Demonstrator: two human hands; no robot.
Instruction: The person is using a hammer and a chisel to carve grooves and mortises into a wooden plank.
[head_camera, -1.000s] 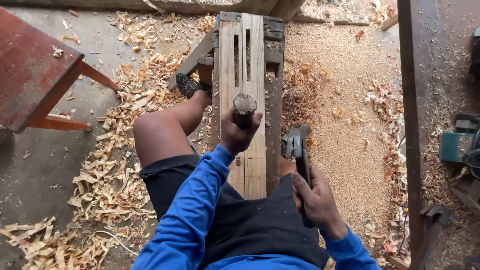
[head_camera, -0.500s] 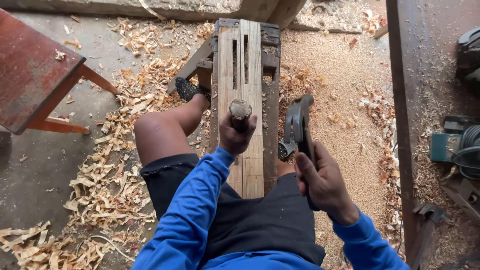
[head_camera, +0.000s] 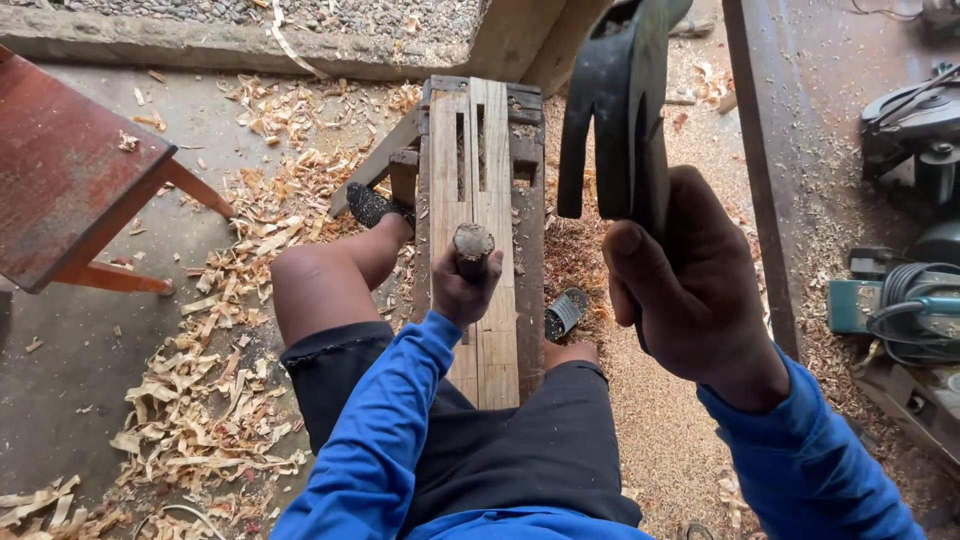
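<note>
I sit astride a narrow wooden workpiece (head_camera: 495, 150) with long slots cut in it. My left hand (head_camera: 462, 290) is wrapped around a chisel (head_camera: 472, 243) that stands upright on the wood, its battered wooden top showing above my fist. My right hand (head_camera: 690, 290) grips a dark claw hammer (head_camera: 618, 100), raised high and close to the camera, claw pointing down toward me. Blue sleeves cover both arms.
Wood shavings (head_camera: 210, 400) cover the floor on the left, sawdust (head_camera: 660, 430) on the right. A red stool (head_camera: 70, 190) stands at the left. A wooden beam (head_camera: 765, 180) runs along the right, with power tools (head_camera: 900, 300) beyond it. A concrete kerb (head_camera: 250, 50) lies ahead.
My right hand has swung the hammer up from beside my thigh to high above the workpiece. My left hand keeps the chisel in the same place on the wood.
</note>
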